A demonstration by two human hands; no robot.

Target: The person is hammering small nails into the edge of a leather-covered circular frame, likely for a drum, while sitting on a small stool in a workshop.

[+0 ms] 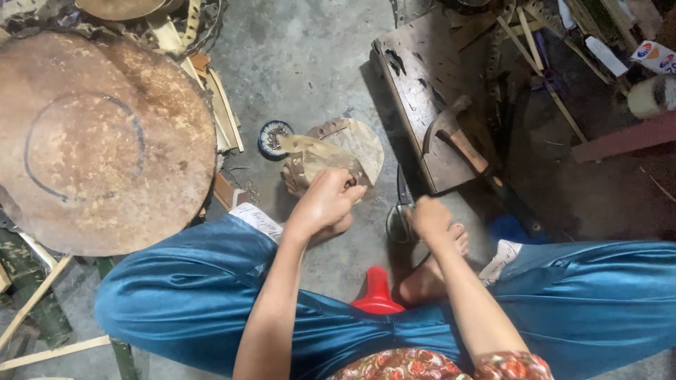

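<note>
The left hand (325, 200) is closed on a thin tan hide piece (336, 151), pinching its near edge; it looks light and stiffly bendable, best held by that edge. The right hand (429, 216) grips dark scissors (401, 207) just right of the hide. Beyond the scissors, a hammer (458, 134) rests on a wooden board (422, 77) on the floor (303, 56).

Single head-worn view, looking steeply down from above the lap. Close over both arms and knees, facing the concrete floor (310, 63) ahead. No second view for overlap.
</note>
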